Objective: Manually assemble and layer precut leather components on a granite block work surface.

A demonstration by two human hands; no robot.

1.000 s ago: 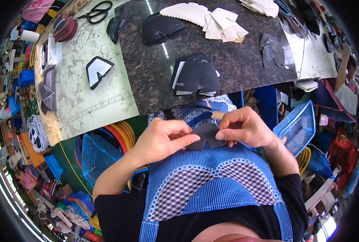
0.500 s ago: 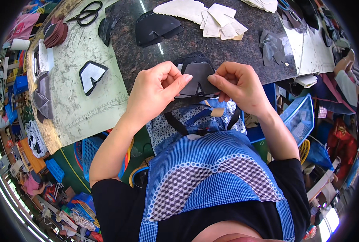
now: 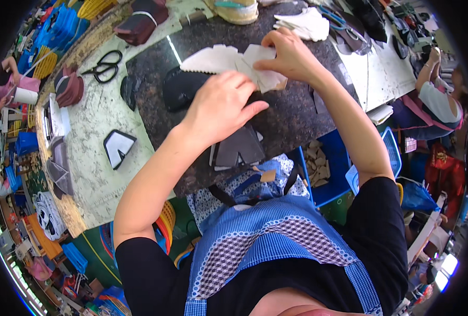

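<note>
My right hand [image 3: 292, 58] reaches over a fanned pile of cream-white cut pieces [image 3: 270, 81] on the dark stone slab. Its thumb and fingers stand apart, resting on or just above the pile. My left hand [image 3: 220, 102] is loosely spread, thumb held out, fingertips by the lower left side of that pile. Behind the left hand lie a white piece with a zigzag edge [image 3: 207, 60] and a stack of black curved pieces [image 3: 184, 89], partly covered. Below it, a dark notched piece [image 3: 239, 147] with white under it lies near the slab's front edge.
Left on the pale board are a black-and-white notched piece [image 3: 119, 149], black scissors [image 3: 106, 67] and a maroon bundle [image 3: 69, 89]. More white pieces [image 3: 305, 25] and blue-handled scissors [image 3: 344, 23] lie at the back right. A blue crate [image 3: 331, 158] stands below. Another person [image 3: 441, 100] is at far right.
Both hands have let go of the dark notched piece, leaving it near the slab's edge. They have moved away from me to the white pile. The view has shifted too.
</note>
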